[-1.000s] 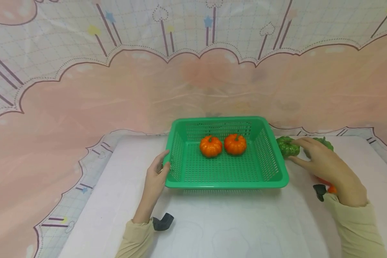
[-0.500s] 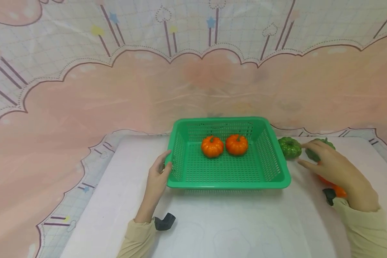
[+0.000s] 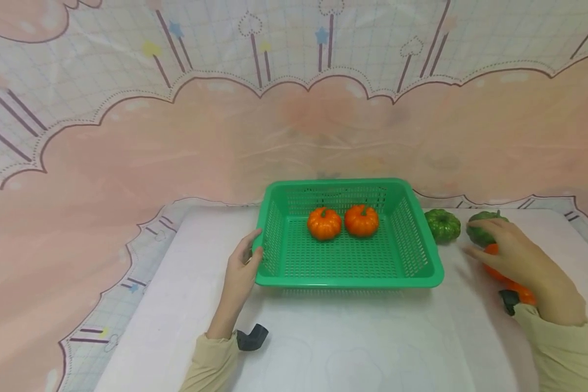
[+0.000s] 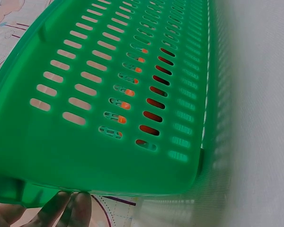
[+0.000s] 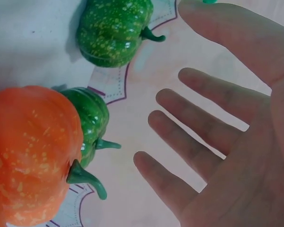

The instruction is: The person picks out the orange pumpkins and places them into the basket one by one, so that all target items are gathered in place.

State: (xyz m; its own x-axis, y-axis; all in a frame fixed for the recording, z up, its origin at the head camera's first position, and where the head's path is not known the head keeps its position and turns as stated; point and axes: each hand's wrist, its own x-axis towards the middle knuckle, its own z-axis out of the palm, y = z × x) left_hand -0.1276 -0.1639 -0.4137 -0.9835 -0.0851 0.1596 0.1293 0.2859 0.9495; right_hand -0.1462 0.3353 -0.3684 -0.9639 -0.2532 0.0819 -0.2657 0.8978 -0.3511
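Two orange pumpkins (image 3: 324, 224) are sitting inside the green basket (image 3: 343, 282), whose left rim (image 3: 264, 209) the left hand (image 3: 242, 267) is pinching. Right of the basket, the spread right hand (image 3: 512, 256) is hovering near green pumpkins (image 3: 442, 226), probably light, stiff and slick, best cupped around their ribbed sides.

Left hand (image 3: 240, 264): left of centre, left forearm (image 3: 222, 318) slanting up from the bottom edge, fingers (image 3: 249, 239) bent, thumb (image 3: 253, 262) apart. Right hand (image 3: 516, 256): right side, right forearm (image 3: 568, 348) angled up-left, four fingers nearly straight and separated, thumb extended.
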